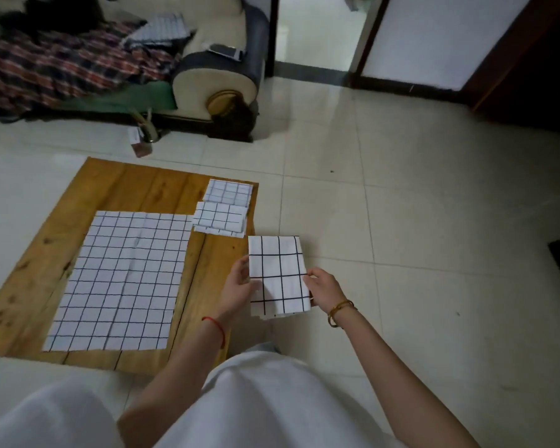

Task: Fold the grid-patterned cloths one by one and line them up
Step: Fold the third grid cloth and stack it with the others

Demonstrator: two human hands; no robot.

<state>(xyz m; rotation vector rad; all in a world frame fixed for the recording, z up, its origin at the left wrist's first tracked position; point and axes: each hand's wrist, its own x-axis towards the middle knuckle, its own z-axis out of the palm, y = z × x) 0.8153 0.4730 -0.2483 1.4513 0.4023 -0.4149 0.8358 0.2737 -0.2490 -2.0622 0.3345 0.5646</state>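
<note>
Pale floor tiles (401, 221) are spreading out under a low wooden board (136, 189), with a sofa (214, 76) sitting beyond it under a plaid blanket (46, 66). Moving across from the left: one large unfolded cloth (120, 279) is lying flat on the board, waiting its turn. Next to it, at the board's far right corner, two folded cloths are lining up one behind the other, the farther folded cloth (228, 191) and the nearer folded cloth (220, 218), their edges touching or slightly overlapping.

Then the action: the left hand (240, 284) is gripping the left edge of the held folded cloth (277, 276), and the right hand (324, 286) is pinching its right edge, fingers curled round it. The packet is hovering just off the board's right edge, near the row (still in the air, by the look of it).

To do this well, I'd say she or he should be squaring the layers first, since the bottom edges are looking slightly staggered, then lowering it just in front of the nearer one, sides matching the row, and pressing it flat before letting go.
</note>
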